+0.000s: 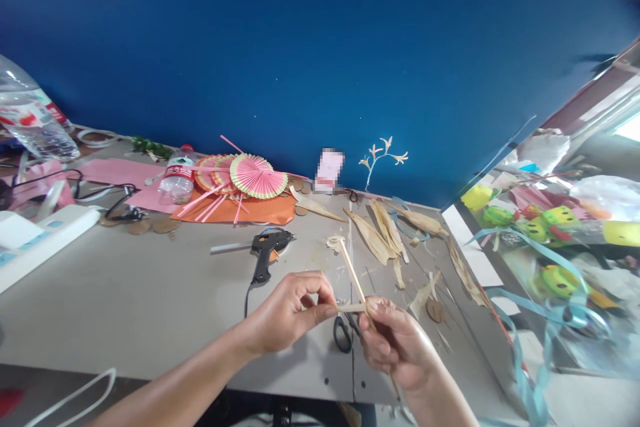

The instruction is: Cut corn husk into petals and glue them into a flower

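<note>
My left hand (pixel 293 312) pinches one end of a narrow pale strip (pixel 351 308), which looks like dried corn husk. The strip runs taut across to my right hand (pixel 397 343), whose closed fingers grip a thin pale stick (pixel 353 272). At the stick's far end is a small curled pale flower (pixel 335 242). Below the strip lie dark-handled scissors (pixel 343 335), partly hidden by my right hand. A black glue gun (pixel 263 257) with a glue stick in its back rests beyond my left hand.
Dried corn husks (pixel 385 230) lie scattered behind my right hand. Pink paper fans (pixel 257 175) and a plastic bottle (pixel 177 177) are at the back left. A flowered stem (pixel 376 153) stands against the blue partition (pixel 300 47). A power strip (pixel 47 240) sits left, light-blue ribbon (pixel 547 347) right.
</note>
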{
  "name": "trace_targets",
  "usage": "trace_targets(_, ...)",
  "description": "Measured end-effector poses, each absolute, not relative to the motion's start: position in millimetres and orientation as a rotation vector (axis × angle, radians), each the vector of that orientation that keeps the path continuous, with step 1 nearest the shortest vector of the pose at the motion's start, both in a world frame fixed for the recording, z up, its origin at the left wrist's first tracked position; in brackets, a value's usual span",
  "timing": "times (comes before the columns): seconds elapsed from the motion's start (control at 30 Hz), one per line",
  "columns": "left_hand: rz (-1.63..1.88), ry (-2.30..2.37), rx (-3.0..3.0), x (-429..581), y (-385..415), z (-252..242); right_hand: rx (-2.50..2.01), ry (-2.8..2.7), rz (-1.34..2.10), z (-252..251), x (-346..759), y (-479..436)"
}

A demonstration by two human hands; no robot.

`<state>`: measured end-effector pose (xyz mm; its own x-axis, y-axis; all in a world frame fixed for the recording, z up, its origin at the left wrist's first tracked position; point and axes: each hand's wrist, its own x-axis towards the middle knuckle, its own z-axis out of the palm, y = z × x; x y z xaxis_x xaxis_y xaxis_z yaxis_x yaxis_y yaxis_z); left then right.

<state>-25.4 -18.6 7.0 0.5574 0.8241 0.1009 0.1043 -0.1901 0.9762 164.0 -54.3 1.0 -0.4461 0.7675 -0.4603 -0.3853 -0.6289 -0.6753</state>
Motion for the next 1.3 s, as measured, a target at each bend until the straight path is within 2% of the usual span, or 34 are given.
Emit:
trace_targets(0.1,0.827,0.813,1.579,-29.5,-14.1,-2.3,-0.968,-0.595,2.057,12.0,178.7,-52.0)
trace_targets(0.23,0.933,0.898,1.098,-35.0,-6.6,-16.8,-0.995,-0.576,1.657,22.7,200.3,-43.7)
trace_targets(0.43,0.959,0.879,0.797,-25.1,-4.7,-15.2,-1.222,-0.819,1.591,-9.5,171.9,-33.1)
trace_targets(0.73,0.932,0.945,0.905,-16.0,-6.2,-20.3,-1.36,-1.482,1.229,-7.7,134.8,-33.6)
trace_targets(0.97,0.913,0.971,1.014,-15.7,-8.2,-19.6,-1.432,-1.581,1.13,-12.1,131.3,-27.6)
trace_targets(1.3,0.903,1.009,1.191,-17.5,-9.4,-21.0,-1.482,-1.518,1.206,-13.5,131.2,-26.1)
